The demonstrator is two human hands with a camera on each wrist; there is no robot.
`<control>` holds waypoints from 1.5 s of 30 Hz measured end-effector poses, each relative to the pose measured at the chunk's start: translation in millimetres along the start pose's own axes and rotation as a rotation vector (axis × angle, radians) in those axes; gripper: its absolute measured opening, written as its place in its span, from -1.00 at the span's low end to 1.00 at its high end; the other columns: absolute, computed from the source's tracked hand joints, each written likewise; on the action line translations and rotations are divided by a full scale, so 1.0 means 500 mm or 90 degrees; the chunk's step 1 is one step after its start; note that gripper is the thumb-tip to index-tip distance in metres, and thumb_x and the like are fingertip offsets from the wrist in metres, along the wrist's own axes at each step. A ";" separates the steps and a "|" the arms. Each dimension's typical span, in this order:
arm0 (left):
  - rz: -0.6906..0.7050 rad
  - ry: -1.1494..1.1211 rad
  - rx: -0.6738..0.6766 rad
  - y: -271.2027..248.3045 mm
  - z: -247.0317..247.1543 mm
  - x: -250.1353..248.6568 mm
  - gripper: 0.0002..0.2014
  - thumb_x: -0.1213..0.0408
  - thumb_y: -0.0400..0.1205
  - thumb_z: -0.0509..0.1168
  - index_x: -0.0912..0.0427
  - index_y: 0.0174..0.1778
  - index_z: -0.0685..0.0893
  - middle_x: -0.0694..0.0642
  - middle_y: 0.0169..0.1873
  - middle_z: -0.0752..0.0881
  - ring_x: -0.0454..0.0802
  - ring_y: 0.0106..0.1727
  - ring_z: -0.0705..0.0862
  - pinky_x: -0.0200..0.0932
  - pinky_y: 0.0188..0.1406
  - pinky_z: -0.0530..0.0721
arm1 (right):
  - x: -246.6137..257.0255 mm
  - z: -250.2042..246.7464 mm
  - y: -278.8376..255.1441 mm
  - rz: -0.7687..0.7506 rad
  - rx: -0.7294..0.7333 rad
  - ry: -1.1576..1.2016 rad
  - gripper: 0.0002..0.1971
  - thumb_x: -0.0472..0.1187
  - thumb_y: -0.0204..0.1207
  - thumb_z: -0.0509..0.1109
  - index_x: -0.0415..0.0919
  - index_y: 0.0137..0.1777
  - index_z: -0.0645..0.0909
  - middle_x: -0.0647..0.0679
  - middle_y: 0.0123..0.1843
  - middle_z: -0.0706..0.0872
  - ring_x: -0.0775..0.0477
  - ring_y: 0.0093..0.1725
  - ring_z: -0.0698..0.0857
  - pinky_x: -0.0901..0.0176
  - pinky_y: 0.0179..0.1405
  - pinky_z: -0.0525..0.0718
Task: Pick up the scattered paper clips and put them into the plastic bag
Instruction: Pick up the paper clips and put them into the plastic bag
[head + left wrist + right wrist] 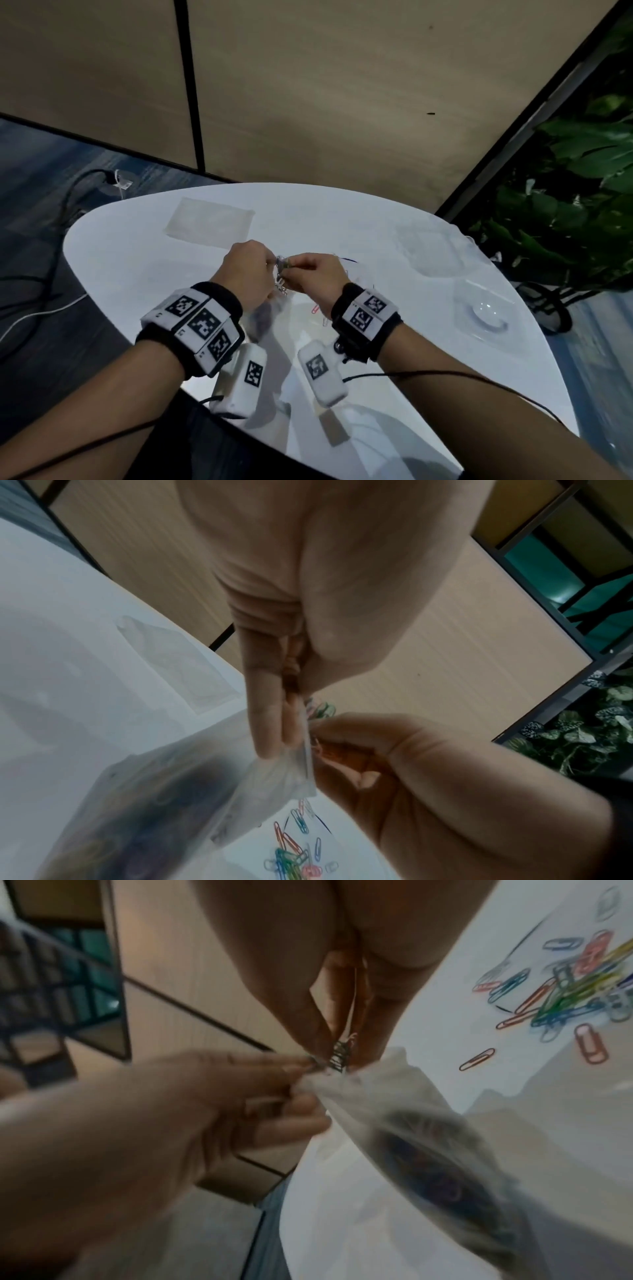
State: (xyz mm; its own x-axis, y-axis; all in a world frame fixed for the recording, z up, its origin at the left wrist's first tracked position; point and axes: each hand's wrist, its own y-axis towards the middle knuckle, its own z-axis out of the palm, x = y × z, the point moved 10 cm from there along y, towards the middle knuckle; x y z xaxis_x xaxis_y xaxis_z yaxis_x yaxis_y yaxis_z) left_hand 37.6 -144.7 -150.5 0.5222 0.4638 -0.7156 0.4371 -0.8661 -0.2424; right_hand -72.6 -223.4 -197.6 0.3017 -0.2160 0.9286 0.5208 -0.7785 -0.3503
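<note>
While the left hand [274, 691] pinches the plastic bag [164, 799], the right hand [342, 993] pinches paper clips [342, 1050] at its mouth.

Both hands meet above the middle of the surface [144, 253], the left hand [248, 270] touching the right hand [317, 274] at the fingertips. The plastic bag [164, 804] hangs from the left hand, with paper clips inside it. A small bunch of clips [342, 1053] sits between the right hand's fingertips at the bag's mouth. Loose paper clips [561, 993] lie on the surface beneath and right of the hands. A flat sheet [209, 222] lies behind the hands to the left; plants [582, 192] stand off the right edge.
</note>
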 end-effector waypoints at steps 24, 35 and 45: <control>-0.011 0.063 -0.012 -0.018 -0.059 0.047 -0.65 0.46 0.71 0.17 0.22 0.33 0.74 0.27 0.22 0.74 0.29 0.07 0.80 0.11 0.18 0.78 | -0.110 -0.139 0.181 0.029 0.001 -0.678 -0.54 -0.21 0.76 -0.02 -0.15 0.65 0.24 -0.23 0.61 0.39 -0.28 0.56 0.40 0.00 0.55 0.34; -0.003 0.099 0.001 -0.020 -0.040 0.016 -0.65 0.47 0.70 0.20 0.24 0.35 0.73 0.31 0.20 0.76 0.29 0.09 0.80 0.09 0.22 0.77 | -0.230 -0.050 0.083 -0.264 0.226 -1.064 -0.09 -0.29 0.25 0.55 -0.14 0.58 0.17 -0.14 0.57 0.28 -0.27 0.37 0.52 -0.14 0.16 0.69; 0.004 0.125 0.013 -0.020 -0.021 -0.004 -0.67 0.46 0.70 0.19 0.22 0.31 0.75 0.28 0.16 0.77 0.23 0.06 0.81 0.06 0.26 0.73 | -0.110 -0.164 0.087 -0.142 -0.057 -0.740 -0.86 -0.29 0.50 0.37 -0.20 -0.17 0.78 -0.12 -0.18 0.82 -0.18 -0.13 0.77 0.09 -0.05 0.73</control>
State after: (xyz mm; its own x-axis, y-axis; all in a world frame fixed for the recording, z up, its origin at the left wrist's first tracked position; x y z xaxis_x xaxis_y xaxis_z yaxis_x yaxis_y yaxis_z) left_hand 39.9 -135.2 -139.9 0.6584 0.4841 -0.5763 0.4194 -0.8718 -0.2532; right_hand -132.1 -293.5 -253.9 0.7799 0.5580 0.2834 0.6097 -0.7798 -0.1424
